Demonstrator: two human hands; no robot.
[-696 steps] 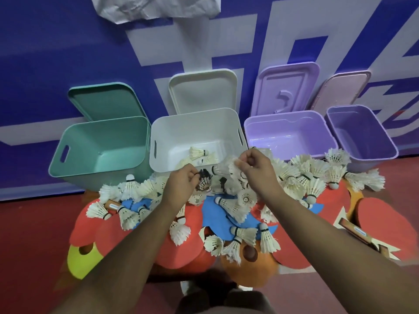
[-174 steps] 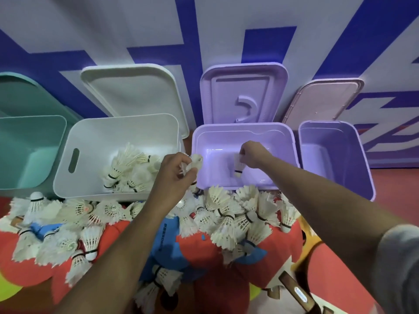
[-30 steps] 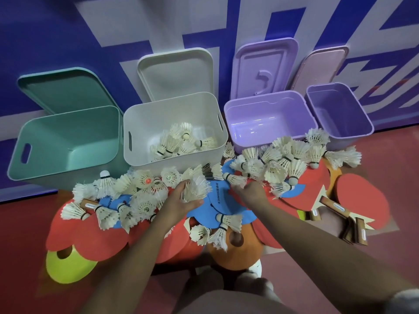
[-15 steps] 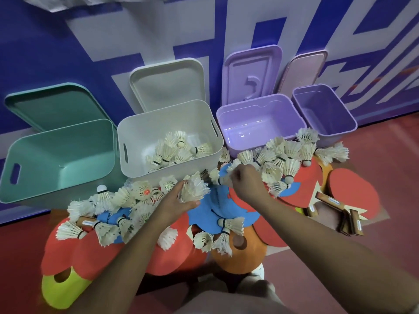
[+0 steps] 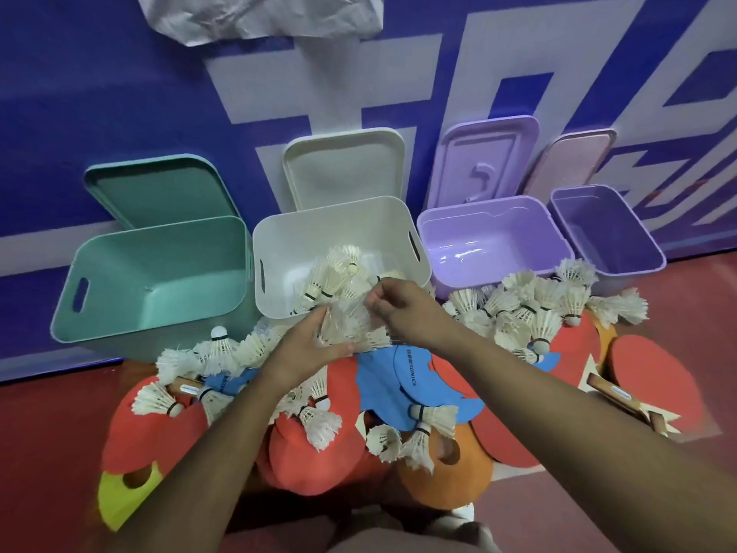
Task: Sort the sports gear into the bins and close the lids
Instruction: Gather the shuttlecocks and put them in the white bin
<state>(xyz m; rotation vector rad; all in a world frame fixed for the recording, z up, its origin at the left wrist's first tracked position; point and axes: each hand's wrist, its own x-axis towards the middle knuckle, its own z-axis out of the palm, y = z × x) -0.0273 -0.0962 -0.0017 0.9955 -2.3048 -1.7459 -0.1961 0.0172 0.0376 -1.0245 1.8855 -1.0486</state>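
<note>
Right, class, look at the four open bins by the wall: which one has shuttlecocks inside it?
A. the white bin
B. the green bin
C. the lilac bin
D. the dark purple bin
A: a heap of shuttlecocks lies inside the white bin, and in no other.

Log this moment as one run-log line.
phase: sorting | left hand: holds shuttlecock bunch | right hand: pinches same bunch | white bin: some shuttlecocks inside, lid off | table tennis paddles: unsorted, in pile
</note>
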